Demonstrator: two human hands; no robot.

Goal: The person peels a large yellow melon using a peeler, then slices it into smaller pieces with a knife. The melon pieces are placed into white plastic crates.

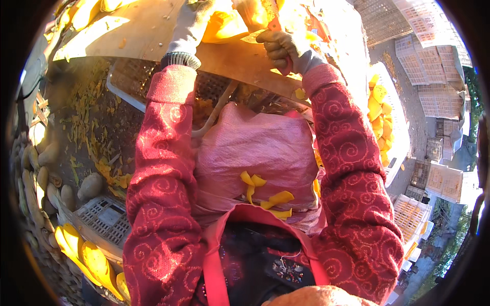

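My left hand [198, 19], in a pale work glove with a dark cuff, is at the top edge against a bright orange piece of peeled squash [224, 26]. Its fingers curl at the squash and are partly cut off. In a dirty glove, my right hand [283, 50] closes round the red handle of a hand tool [288, 66]; glare hides the tool's working end. Both hands are over a wooden board [229, 58]. Several curled yellow peelings [278, 199] lie on the pink woven sheet [255, 143] across my lap.
Peeled squash fills a white crate [388, 122] at right, with stacked plastic crates [439, 61] beyond. At left are whole tan squashes [92, 186], a grey crate [104, 219] and peeled yellow squash [84, 255]. Peelings [97, 132] litter the ground. A crate [127, 84] stands under the board.
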